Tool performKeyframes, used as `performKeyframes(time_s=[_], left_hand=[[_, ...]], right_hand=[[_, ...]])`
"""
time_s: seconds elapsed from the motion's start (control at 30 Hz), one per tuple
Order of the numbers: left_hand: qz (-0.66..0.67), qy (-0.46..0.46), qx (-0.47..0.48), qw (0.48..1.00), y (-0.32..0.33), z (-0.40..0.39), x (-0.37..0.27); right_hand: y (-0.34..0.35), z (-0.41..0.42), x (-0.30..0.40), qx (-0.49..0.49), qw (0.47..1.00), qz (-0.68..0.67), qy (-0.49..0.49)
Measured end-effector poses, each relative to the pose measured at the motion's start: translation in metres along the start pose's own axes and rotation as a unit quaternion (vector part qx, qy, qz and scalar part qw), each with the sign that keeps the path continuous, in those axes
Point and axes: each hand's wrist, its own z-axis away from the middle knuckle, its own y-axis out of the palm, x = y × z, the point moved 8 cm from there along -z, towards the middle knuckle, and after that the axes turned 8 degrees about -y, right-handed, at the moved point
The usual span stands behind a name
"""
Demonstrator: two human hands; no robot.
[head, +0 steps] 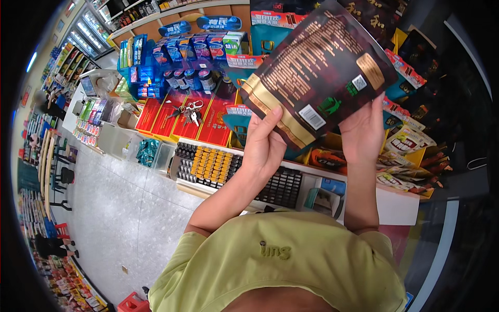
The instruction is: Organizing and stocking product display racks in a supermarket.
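Note:
A dark brown and gold foil pouch [312, 78] is held up before me, tilted, its printed back facing the camera. The panel bears small writing, a barcode and a square code. My left hand [265, 144] pinches the gold lower edge, thumb on the near face. At the pouch's right side, my right hand [363, 130] grips the edge, with most of its fingers hidden behind. Behind the pouch, a display of packaged snacks in teal and yellow trays is partly covered.
Keys [191, 113] lie on red boxes [210, 123] on the counter. Left of the display stand gum packs [199, 48] and plastic jars [191, 79]. Nearer me are a rack of batteries [212, 163] and a clear bin of teal packets [148, 151]. Two people are among far shelves.

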Motion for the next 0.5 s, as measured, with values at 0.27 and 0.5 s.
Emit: performKeyframes(time_s=[0.27, 0.5], left_hand=[[0.0, -0.001, -0.027, 1.0, -0.008, 0.002, 0.0], [0.0, -0.003, -0.027, 1.0, -0.007, 0.006, 0.0]], right_hand=[[0.012, 0.011, -0.017, 0.069, 0.986, 0.153, 0.014], [0.015, 0.009, -0.016, 0.073, 0.986, 0.15, 0.011]])
